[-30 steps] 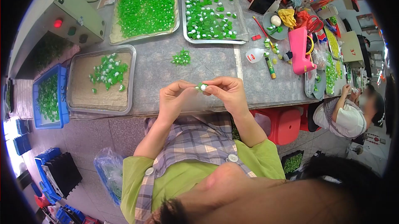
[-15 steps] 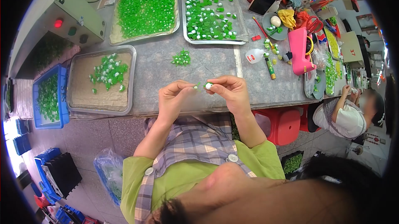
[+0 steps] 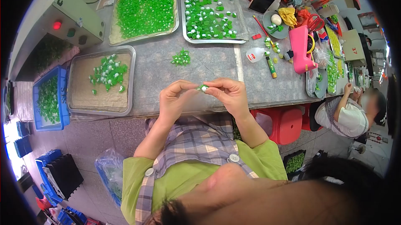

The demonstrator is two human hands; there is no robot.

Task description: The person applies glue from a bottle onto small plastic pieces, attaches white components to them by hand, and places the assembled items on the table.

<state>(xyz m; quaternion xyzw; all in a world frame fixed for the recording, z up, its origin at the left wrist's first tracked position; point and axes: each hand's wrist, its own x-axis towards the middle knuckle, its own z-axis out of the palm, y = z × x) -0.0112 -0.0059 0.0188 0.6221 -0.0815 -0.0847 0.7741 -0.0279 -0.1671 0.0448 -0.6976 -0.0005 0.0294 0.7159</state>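
My right hand (image 3: 227,95) pinches a small green and white piece (image 3: 204,88) between thumb and fingertips, over the table's front edge. Facing it, my left hand (image 3: 173,99) is pinched closed around a small green piece, mostly hidden, and the two pieces meet between my fingertips. Beyond my hands a small heap of green pieces (image 3: 181,57) lies on the grey table (image 3: 154,74). To the left, a paper-lined metal tray (image 3: 98,103) holds green and white pieces.
Two larger trays stand at the back, one with green pieces (image 3: 145,10), one with green-and-white pieces (image 3: 209,16). A white bottle (image 3: 255,54), glue stick (image 3: 271,67) and pink tape dispenser (image 3: 300,51) are at right. A blue basket (image 3: 62,99) stands left; another person (image 3: 344,116) sits far right.
Half a second ago the pieces were apart between my hands; now they are together again. My right hand has shifted slightly left.
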